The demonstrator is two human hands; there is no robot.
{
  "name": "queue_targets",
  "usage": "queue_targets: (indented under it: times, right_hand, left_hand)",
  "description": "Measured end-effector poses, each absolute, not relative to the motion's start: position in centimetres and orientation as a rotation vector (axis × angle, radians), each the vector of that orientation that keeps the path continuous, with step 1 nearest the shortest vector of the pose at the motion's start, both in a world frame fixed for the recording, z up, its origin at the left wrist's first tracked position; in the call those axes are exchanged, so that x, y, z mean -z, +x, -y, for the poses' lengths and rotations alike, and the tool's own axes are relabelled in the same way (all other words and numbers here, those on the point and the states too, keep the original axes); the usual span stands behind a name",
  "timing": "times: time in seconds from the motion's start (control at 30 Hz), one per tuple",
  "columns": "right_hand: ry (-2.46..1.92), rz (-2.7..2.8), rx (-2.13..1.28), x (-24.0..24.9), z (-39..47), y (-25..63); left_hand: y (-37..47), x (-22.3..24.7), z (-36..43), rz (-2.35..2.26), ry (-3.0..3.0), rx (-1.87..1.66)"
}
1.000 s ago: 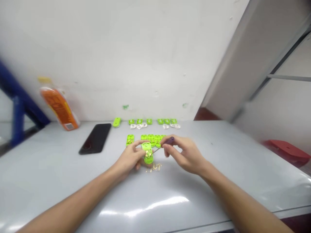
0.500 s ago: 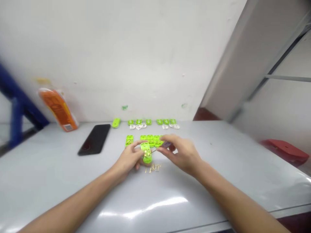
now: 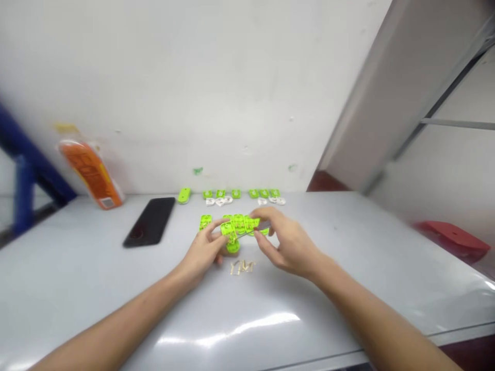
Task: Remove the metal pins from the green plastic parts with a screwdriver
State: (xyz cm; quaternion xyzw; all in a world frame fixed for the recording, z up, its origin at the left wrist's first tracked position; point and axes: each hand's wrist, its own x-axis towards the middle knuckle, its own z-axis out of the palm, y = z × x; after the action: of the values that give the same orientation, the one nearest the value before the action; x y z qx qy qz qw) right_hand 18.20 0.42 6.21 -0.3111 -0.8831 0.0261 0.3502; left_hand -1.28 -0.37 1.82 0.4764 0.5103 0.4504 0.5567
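Observation:
My left hand (image 3: 208, 246) grips a green plastic casing (image 3: 232, 241), tilted, above the table. My right hand (image 3: 284, 239) pinches a thin tool (image 3: 247, 233) with a metal shaft, whose tip reaches the held casing. Just behind my hands several green casings with small metal parts inside stand in a row, one (image 3: 205, 222) a little apart at the left. Below the held casing, small gold-coloured metal strips (image 3: 243, 267) lie on the grey table (image 3: 232, 304).
A black phone (image 3: 150, 222) lies at the left, near an orange bottle (image 3: 91, 172). Along the wall stand a green casing (image 3: 184, 195), several small green pieces (image 3: 235, 194) and white pieces (image 3: 210, 202). A red stool (image 3: 452, 239) is beyond the right edge.
The green casing in my left hand has tilted and moved slightly up. My right hand has opened its grip a little and turned the tool.

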Motion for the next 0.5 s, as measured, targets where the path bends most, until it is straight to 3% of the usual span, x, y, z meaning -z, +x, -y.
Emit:
queue_targets:
  times: [0.1,0.3,0.5]
  right_hand:
    - [-0.785,2.291,-0.211,-6.21,-0.41,18.1]
    - [-0.938,2.272,-0.019,-6.18,-0.64,18.27]
    - [-0.887,2.294,-0.296,-6.16,-0.81,18.42]
  left_hand:
    - [-1.23,-1.86,0.35,-1.206,1.12,-1.06]
    - [-1.26,-1.8,0.34,-1.205,1.141,-1.036]
    - [-1.29,-1.93,0.38,-1.212,1.131,-1.043]
